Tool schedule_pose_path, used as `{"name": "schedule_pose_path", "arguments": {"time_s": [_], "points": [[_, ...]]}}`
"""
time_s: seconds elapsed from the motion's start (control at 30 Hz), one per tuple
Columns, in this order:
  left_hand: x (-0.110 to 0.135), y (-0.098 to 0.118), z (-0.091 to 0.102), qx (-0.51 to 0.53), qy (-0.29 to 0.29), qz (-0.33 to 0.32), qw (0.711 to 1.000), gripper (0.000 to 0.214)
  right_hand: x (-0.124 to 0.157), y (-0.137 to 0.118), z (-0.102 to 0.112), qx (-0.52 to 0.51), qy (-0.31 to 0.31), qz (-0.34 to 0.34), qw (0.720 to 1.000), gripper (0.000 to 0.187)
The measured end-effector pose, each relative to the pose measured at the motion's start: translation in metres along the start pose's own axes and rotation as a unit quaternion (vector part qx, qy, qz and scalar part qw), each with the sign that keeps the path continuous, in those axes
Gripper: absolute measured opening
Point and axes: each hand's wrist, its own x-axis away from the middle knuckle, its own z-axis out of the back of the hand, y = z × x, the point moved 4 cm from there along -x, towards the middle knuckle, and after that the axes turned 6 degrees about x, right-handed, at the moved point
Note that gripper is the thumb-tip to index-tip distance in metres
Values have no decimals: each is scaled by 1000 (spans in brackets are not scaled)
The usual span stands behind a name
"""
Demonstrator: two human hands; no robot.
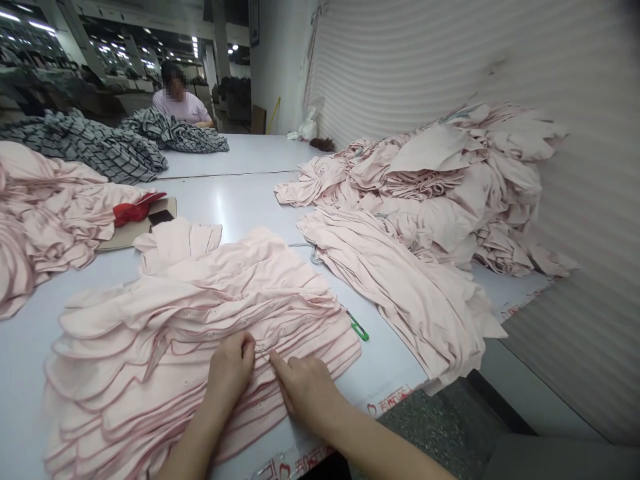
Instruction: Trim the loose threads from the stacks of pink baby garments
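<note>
Several pale pink button-front garments (165, 340) with darker pink edging lie layered in front of me on the table. My left hand (233, 363) is closed at the button strip of one garment, its fingertips pinching the fabric. Close by on the right, my right hand (307, 390) has its index finger and thumb on the same strip, the other fingers curled under. A small gap separates the fingertips of the two hands, with a button edge between them. Just right of the stack lies a small green-handled tool (359, 328), its tip partly against the cloth.
A folded pink bundle (390, 287) and a large pink heap (440, 173) lie to the right. More pink cloth (50, 213), a red item (133, 212) and checked grey fabric (95, 143) are on the left. A person (180, 103) sits beyond the white table (250, 157).
</note>
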Motion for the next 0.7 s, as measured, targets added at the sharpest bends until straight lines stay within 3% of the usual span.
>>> {"name": "schedule_pose_path", "arguments": {"time_s": [0.17,0.33,0.43,0.57,0.7], "points": [[6,-10,13,1,27,6,1000,15,1,-3,-3,-77,71,-19,994,35],[35,-30,45,-130,56,-27,990,16,3,-20,-3,-111,76,34,990,28],[41,-37,52,-80,53,-59,994,21,2,-34,-1,-111,67,51,990,24],[47,-35,46,-14,67,-87,994,19,-17,-60,-11,-46,40,20,998,39],[55,-31,38,-33,56,-112,992,20,-30,-75,-25,31,-10,-16,999,54]]}}
